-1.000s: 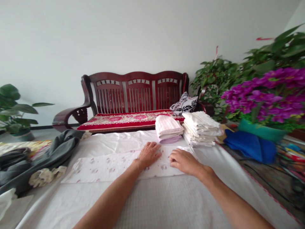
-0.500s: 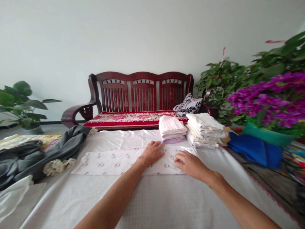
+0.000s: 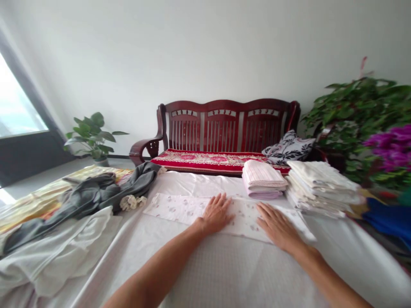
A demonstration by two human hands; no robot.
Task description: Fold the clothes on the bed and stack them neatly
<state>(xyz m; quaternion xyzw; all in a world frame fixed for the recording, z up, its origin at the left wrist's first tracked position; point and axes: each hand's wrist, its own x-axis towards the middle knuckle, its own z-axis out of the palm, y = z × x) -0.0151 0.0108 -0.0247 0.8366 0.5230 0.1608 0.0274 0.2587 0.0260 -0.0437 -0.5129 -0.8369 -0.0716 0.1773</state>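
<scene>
A long folded strip of white cloth with small pink flowers lies across the white-covered table. My left hand rests flat on its middle, fingers spread. My right hand lies flat on the strip's right part, fingers stretched out. Just beyond the hands sits a folded pink striped cloth stack, with a taller stack of folded white cloths to its right.
An unfolded heap lies at the left: dark grey garment, white cloth, yellow fabric. Behind the table stands a dark red wooden bench with a patterned cushion. Potted plants and purple flowers crowd the right.
The view has swung left, bringing the window and the cloth heap into view. My right hand has flattened out on the strip; my left hand stays pressed on it.
</scene>
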